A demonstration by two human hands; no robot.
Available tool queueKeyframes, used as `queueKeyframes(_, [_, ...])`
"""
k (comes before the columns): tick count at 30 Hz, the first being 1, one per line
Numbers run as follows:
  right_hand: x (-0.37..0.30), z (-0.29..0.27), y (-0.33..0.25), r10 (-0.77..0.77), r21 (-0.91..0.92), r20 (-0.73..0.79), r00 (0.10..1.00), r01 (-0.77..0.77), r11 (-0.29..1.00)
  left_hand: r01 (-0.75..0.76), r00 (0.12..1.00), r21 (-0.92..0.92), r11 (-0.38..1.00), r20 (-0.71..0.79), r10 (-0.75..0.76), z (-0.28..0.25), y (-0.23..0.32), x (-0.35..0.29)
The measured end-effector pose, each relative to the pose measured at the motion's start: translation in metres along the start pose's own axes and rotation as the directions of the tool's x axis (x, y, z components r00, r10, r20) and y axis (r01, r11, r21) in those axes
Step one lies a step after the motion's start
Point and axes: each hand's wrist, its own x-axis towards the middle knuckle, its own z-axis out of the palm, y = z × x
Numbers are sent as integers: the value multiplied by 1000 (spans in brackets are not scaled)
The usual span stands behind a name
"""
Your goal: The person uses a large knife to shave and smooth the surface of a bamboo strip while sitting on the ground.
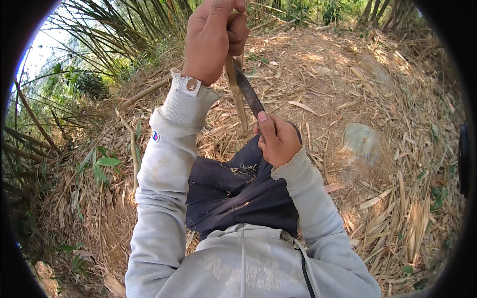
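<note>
L hand [214, 35] gripping bamboo strip [237, 94], R hand [278, 139] w/ knife [247, 92] against it

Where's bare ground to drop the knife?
Barest patch: ground between the right hand and the grey stone, thinly littered. Crowded: lap, flecked with shavings; bamboo stems on the left; dry husks lower right. Left hand grips the strip, knife against it.

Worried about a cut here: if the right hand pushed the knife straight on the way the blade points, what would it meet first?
Probably the bamboo strip, which the blade already crosses; just beyond is the left hand gripping it. Depth is unclear.
</note>
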Motion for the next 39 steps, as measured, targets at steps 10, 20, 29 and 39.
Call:
queueKeyframes(10, [41,28,-26,-180,-134,6,984,179,975,-198,969,128,972,-122,214,-1,7,4])
queueKeyframes(20, [71,41,-26,-288,-349,-23,957,262,900,-415,858,419,808,-116,501,-23,-10,14])
queueKeyframes(29, [92,28,-1,362,326,400,842,-500,802,-6,985,268,963,-164,51,-50,-26,9])
queueKeyframes(39, [67,31,-16,197,289,117,973,-223,931,-79,982,327,942,-138,131,-53,-33,9])
